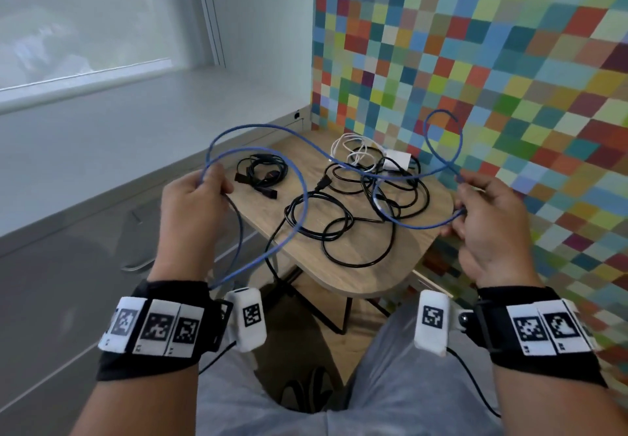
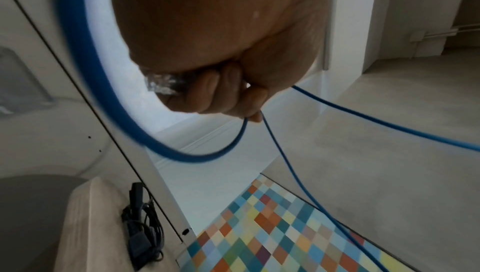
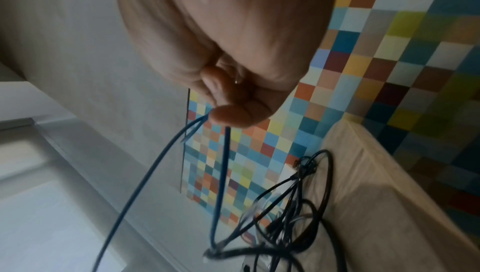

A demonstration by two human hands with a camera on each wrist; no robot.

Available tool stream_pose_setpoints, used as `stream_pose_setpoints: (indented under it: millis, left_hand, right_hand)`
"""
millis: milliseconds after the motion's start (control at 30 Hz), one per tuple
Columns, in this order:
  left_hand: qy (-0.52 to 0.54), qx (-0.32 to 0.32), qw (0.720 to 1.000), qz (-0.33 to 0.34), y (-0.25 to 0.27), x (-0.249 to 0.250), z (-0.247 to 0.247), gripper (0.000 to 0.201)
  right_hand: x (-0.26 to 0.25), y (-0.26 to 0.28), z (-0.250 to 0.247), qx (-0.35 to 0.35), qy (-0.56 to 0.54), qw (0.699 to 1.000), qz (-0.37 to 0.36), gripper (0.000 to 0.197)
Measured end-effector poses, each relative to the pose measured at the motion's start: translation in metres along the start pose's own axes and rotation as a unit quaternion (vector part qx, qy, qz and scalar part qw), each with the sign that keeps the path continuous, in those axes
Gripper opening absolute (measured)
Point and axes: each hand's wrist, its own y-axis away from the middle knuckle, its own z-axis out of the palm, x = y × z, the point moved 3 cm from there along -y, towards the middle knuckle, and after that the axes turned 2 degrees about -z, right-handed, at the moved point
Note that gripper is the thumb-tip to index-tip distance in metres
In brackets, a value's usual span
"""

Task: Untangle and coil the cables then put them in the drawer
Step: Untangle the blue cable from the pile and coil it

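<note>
A long blue cable (image 1: 299, 170) loops in the air above a small wooden table (image 1: 360, 272). My left hand (image 1: 193, 197) grips loops of it at the left, with its clear plug (image 2: 163, 83) tucked in the fist. My right hand (image 1: 482, 218) pinches the blue cable (image 3: 221, 173) at the right, above the table's edge. A tangle of black cables (image 1: 360, 211) lies on the table under the blue one. A white cable with a white adapter (image 1: 367, 153) lies at the far side. A coiled black cable (image 1: 261, 174) rests at the table's left corner.
A grey drawer unit with a bar handle (image 1: 136, 265) stands left of the table. A wall of coloured squares (image 1: 509, 78) runs along the right. A white sill (image 1: 119, 102) and window lie beyond. My knees (image 1: 390, 384) are below the table's front edge.
</note>
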Motion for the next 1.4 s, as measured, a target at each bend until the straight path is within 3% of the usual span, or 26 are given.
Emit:
stream_pose_setpoints:
  millis: [100,200,400,500,600,700,767,833,933,1067,1167,1267,1400]
  left_hand:
    - [0.044,0.049,0.998,-0.005,-0.005,0.002,-0.02,0.037]
    - [0.013,0.044,0.999,0.029,-0.005,0.004,-0.021,0.036]
    - [-0.057,-0.066,0.996,0.034,0.012,0.0,0.026,0.036]
    - [-0.058,-0.108,0.992,0.04,0.03,0.006,0.046,0.031]
    - [-0.052,-0.135,0.988,0.049,0.043,0.011,0.06,0.008]
    - [-0.06,-0.196,0.978,0.027,0.054,0.015,0.067,0.052]
    - [-0.039,-0.24,0.97,0.023,0.061,0.021,0.066,0.062]
    - [0.018,-0.27,0.963,0.009,0.065,0.026,0.063,0.066]
    - [0.08,-0.295,0.952,0.023,0.069,0.036,0.06,0.071]
    - [0.083,-0.286,0.95,0.089,0.074,0.053,0.063,0.041]
    - [0.049,-0.275,0.95,0.14,0.078,0.057,0.07,0.012]
    - [-0.003,-0.266,0.95,0.164,0.086,0.06,0.077,0.024]
    - [0.005,-0.266,0.944,0.198,0.096,0.067,0.085,0.025]
  right_hand:
    - [0.001,-0.006,-0.02,0.054,-0.03,0.998,0.031,0.019]
    - [0.003,-0.002,-0.022,0.035,-0.055,0.997,0.036,0.017]
    - [-0.002,0.021,0.019,-0.068,-0.076,0.995,0.014,0.033]
    - [-0.011,0.031,0.027,-0.058,-0.036,0.997,-0.031,0.049]
    - [-0.016,0.039,0.027,-0.038,0.004,0.995,-0.09,0.051]
    - [-0.017,0.04,0.022,-0.052,0.022,0.995,-0.087,0.052]
    - [-0.018,0.04,0.015,-0.075,0.086,0.992,-0.054,0.056]
    - [-0.016,0.037,0.004,-0.097,0.127,0.987,-0.02,0.06]
    - [-0.02,0.035,-0.017,-0.069,0.155,0.986,-0.004,0.065]
    - [-0.033,0.04,-0.035,-0.03,0.148,0.987,-0.047,0.077]
    - [-0.037,0.046,-0.04,-0.02,0.087,0.993,-0.082,0.071]
    - [-0.05,0.057,-0.036,-0.042,0.061,0.988,-0.136,0.047]
    - [-0.062,0.082,-0.009,-0.188,0.035,0.972,-0.138,0.026]
